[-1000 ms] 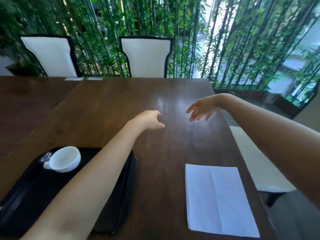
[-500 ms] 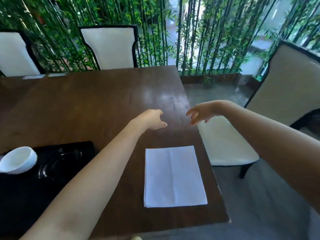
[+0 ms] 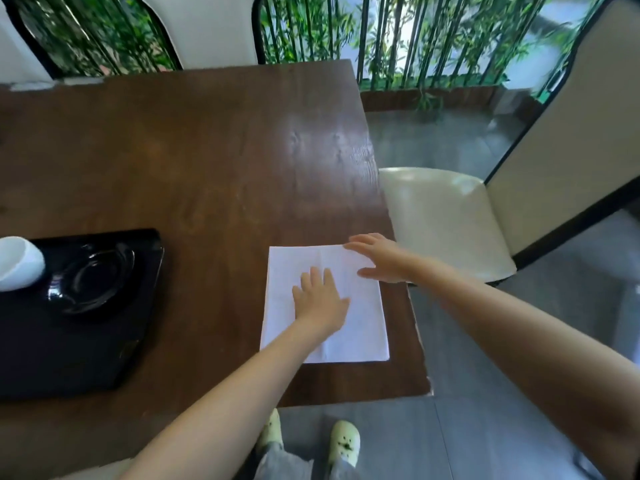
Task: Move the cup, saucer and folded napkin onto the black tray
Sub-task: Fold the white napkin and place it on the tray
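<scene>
A white napkin lies flat on the dark wooden table near its front right corner. My left hand rests palm down on the middle of it, fingers spread. My right hand lies open over the napkin's far right corner. At the left, the black tray holds a dark glossy saucer. A white cup lies tipped on its side at the tray's far left, cut off by the frame edge.
The wooden table ends just right of the napkin. A cream chair stands beside that edge, and two more chairs stand beyond the far side. Bamboo fills the background. My feet show below the table's front edge.
Both hands have come down from above the table's middle onto the napkin. The camera has tilted down and turned to the right.
</scene>
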Demonstrator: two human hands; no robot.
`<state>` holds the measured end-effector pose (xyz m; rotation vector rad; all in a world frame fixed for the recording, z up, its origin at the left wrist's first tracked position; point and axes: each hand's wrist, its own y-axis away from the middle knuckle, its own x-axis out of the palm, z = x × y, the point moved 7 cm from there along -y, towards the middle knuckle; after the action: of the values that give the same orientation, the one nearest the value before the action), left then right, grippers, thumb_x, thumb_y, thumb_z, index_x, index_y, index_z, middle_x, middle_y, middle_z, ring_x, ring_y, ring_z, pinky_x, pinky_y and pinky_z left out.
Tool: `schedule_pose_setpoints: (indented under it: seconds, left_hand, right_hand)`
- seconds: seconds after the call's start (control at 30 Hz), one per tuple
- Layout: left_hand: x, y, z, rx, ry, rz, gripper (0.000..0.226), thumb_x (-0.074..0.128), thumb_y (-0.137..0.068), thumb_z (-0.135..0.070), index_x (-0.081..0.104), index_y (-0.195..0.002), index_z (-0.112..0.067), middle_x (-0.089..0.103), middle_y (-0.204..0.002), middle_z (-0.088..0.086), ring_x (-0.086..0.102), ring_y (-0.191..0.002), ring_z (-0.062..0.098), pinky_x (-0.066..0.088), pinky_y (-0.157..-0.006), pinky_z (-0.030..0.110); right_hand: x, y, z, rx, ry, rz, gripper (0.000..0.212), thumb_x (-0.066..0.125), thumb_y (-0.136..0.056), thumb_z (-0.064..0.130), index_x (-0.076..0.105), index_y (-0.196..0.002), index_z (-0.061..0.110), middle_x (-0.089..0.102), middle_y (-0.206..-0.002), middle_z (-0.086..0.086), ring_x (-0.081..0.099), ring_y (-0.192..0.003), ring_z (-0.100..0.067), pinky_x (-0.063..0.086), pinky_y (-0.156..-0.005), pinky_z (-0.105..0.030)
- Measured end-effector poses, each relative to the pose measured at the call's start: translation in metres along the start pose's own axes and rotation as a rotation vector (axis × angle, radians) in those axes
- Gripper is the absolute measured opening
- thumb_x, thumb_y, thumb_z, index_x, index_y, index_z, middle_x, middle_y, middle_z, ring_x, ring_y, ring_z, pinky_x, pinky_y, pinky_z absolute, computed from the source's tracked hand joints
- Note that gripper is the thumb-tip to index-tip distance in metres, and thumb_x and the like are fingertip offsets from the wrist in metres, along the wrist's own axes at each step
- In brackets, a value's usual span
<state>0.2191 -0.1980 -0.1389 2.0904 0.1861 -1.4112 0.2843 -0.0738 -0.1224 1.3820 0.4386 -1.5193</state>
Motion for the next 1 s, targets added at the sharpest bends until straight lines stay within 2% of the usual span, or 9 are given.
schedule_pose_setpoints:
  seconds: [0.13, 0.23, 0.37, 0.47, 0.57, 0.7, 0.8, 0.9, 1.0]
  left_hand:
    - [0.036, 0.005, 0.010, 0.025, -0.062, -0.076, 0.074, 0.028, -0.094, -0.052, -0.010, -0.147, -0.016, -0.015, -0.157, 0.010, -0.014, -0.144, 0.031, -0.009, -0.114, 0.047]
    - [0.039, 0.003, 0.015, 0.067, -0.084, -0.147, 0.076, 0.025, -0.092, -0.057, -0.011, -0.147, -0.019, -0.016, -0.157, 0.007, -0.016, -0.144, 0.028, -0.015, -0.112, 0.044]
    - [0.039, -0.004, 0.020, 0.126, -0.083, -0.150, 0.076, 0.025, -0.090, -0.060, -0.008, -0.147, -0.023, -0.013, -0.158, 0.004, -0.015, -0.144, 0.025, -0.017, -0.111, 0.040]
    - [0.030, -0.005, 0.020, 0.128, -0.059, -0.143, 0.070, 0.030, -0.090, -0.056, 0.005, -0.147, -0.024, 0.002, -0.159, 0.003, 0.001, -0.145, 0.026, -0.001, -0.116, 0.044]
    - [0.001, -0.015, 0.016, 0.127, -0.015, -0.197, 0.053, 0.039, -0.093, -0.034, 0.024, -0.142, -0.018, 0.028, -0.150, 0.005, 0.028, -0.134, 0.027, 0.025, -0.108, 0.044]
    - [-0.038, -0.045, 0.006, 0.198, 0.117, -0.082, 0.064, 0.038, -0.084, 0.000, 0.025, -0.144, -0.017, 0.032, -0.150, 0.005, 0.028, -0.135, 0.028, 0.027, -0.106, 0.042]
    - [-0.059, -0.055, -0.020, 0.403, 0.175, 0.051, 0.064, 0.048, -0.085, -0.003, 0.029, -0.145, -0.016, 0.040, -0.146, 0.008, 0.033, -0.135, 0.026, 0.029, -0.108, 0.034]
    - [-0.084, -0.058, -0.038, 0.469, 0.265, 0.077, 0.048, 0.060, -0.084, -0.014, 0.050, -0.131, -0.015, 0.059, -0.128, 0.006, 0.052, -0.117, 0.021, 0.038, -0.091, 0.024]
    - [-0.114, -0.059, -0.047, 0.478, 0.208, -0.003, 0.023, 0.064, -0.083, -0.024, 0.067, -0.103, -0.013, 0.066, -0.095, 0.003, 0.059, -0.092, 0.021, 0.039, -0.071, 0.026]
  right_hand:
    - [0.026, -0.003, -0.002, -0.055, 0.100, 0.020, 0.067, 0.054, -0.090, 0.033, 0.022, -0.147, 0.021, 0.013, -0.159, -0.003, 0.011, -0.145, -0.025, 0.014, -0.117, -0.035]
    - [0.031, -0.001, -0.010, -0.053, 0.081, -0.019, 0.066, 0.052, -0.090, 0.038, 0.022, -0.147, 0.024, 0.012, -0.159, 0.001, 0.011, -0.145, -0.022, 0.014, -0.116, -0.034]
    - [0.027, 0.002, -0.019, 0.015, 0.022, -0.111, 0.064, 0.054, -0.089, 0.036, 0.027, -0.145, 0.023, 0.025, -0.154, -0.002, 0.023, -0.139, -0.027, 0.023, -0.112, -0.040]
    - [0.015, 0.002, -0.027, 0.153, -0.006, -0.200, 0.061, 0.058, -0.086, 0.030, 0.035, -0.141, 0.017, 0.040, -0.140, -0.008, 0.035, -0.127, -0.030, 0.033, -0.103, -0.040]
    - [0.007, -0.001, -0.028, 0.274, -0.001, -0.184, 0.054, 0.063, -0.083, 0.026, 0.044, -0.132, 0.014, 0.047, -0.127, -0.011, 0.041, -0.118, -0.032, 0.037, -0.097, -0.039]
    - [0.001, -0.006, -0.029, 0.408, -0.135, -0.097, 0.034, 0.059, -0.081, 0.012, 0.057, -0.115, 0.012, 0.057, -0.119, -0.012, 0.049, -0.112, -0.033, 0.041, -0.089, -0.036]
    - [-0.015, -0.008, -0.019, 0.316, -0.331, -0.090, 0.023, 0.064, -0.078, 0.009, 0.067, -0.101, 0.008, 0.065, -0.103, -0.010, 0.058, -0.094, -0.026, 0.043, -0.072, -0.028]
    - [-0.047, 0.001, -0.007, 0.218, -0.471, -0.153, 0.016, 0.069, -0.075, 0.021, 0.070, -0.089, 0.012, 0.059, -0.078, -0.002, 0.053, -0.073, -0.017, 0.038, -0.055, -0.023]
    - [-0.078, 0.014, -0.004, 0.194, -0.608, -0.244, 0.020, 0.071, -0.071, 0.033, 0.070, -0.078, 0.014, 0.057, -0.063, 0.007, 0.051, -0.059, -0.009, 0.041, -0.054, -0.020]
